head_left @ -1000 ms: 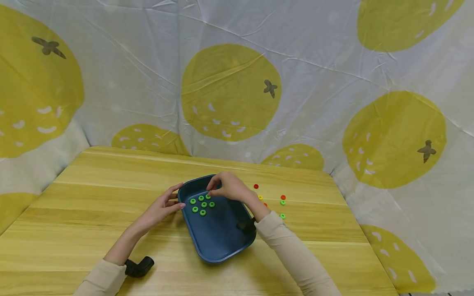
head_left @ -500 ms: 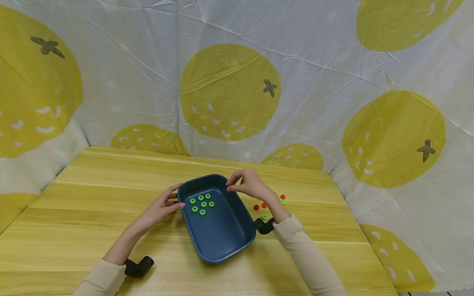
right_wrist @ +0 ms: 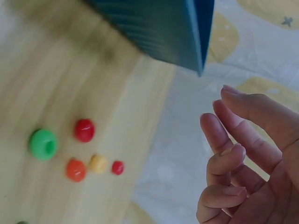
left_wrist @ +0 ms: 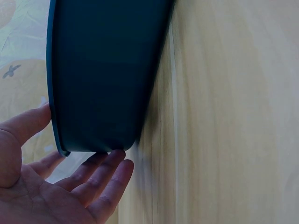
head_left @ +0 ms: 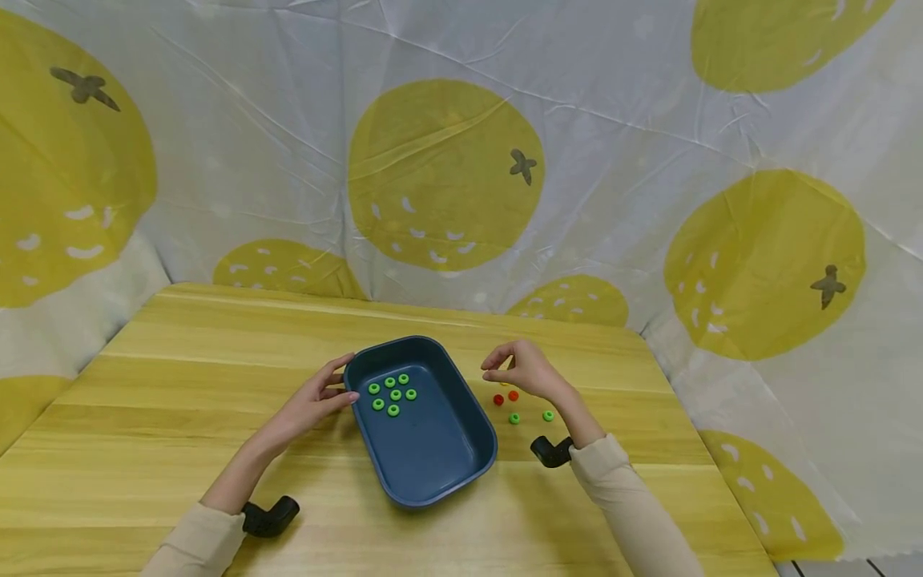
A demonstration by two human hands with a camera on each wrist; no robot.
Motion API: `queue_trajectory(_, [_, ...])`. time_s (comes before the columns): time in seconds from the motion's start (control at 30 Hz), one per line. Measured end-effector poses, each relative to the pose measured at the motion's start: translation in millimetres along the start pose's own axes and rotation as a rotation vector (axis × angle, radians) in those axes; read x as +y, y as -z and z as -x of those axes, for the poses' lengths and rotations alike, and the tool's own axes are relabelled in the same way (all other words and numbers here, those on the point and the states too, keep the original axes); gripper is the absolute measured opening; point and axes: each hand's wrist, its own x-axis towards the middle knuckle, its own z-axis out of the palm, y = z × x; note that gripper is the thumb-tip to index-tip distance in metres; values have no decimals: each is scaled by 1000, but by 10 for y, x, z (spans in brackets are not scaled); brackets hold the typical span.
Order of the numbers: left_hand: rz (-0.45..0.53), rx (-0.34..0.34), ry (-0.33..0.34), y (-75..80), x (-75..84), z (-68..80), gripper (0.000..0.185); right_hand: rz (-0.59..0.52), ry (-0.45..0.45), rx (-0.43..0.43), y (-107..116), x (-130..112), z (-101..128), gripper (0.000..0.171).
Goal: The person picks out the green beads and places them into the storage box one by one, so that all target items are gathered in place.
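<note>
Tray (head_left: 425,449): blue, upright on the desk (head_left: 180,417), lying between the left and right fingers; its place against the left fingers is unchanged over the last second.
Left hand (head_left: 317,401): thumb on the rim, other fingertips spread against the outer wall; a light hold, same as in the earlier pictures.
Right hand (head_left: 530,370): main difference. A second ago its fingers were down inside the tray, then at the rim; now they are past the right-hand wall, above the loose beads (head_left: 513,396), well apart from the left fingers.
Right fingers: thumb and index tips near each other, the rest loosely curled; nothing seen between them in the right wrist view.
Green beads (head_left: 396,395): seven, on the tray floor beside the left thumb tip. The one at the right fingertips a second ago now lies clear of them; judged a finished release.
Outside beads: red bead (head_left: 498,399), orange bead and a green bead (head_left: 514,418) lie on the near side of the right fingers; second green bead (head_left: 548,416) beside the right wrist. Yellow bead (right_wrist: 98,164) mostly hidden by those fingers from the head camera; farther red bead (right_wrist: 117,168) seen only from the right wrist.
Bead work: judged partway. Right fingers unburdened, green still outside; reads as the gap between one bead and another.
</note>
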Motion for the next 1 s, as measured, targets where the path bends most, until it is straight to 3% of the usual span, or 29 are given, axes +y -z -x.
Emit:
queue_trajectory(0.53, [1, -2, 5, 0, 10, -3, 68, 51, -82, 4, -208, 472, 367, 6])
queue_trajectory(0.77, [-3, 0, 7, 2, 14, -7, 68, 81, -156, -6, -318, 514, 412, 8])
queue_trajectory(1.0, [2, -5, 13, 2, 19, 5, 68, 141, -174, 14, -377, 524, 425, 8])
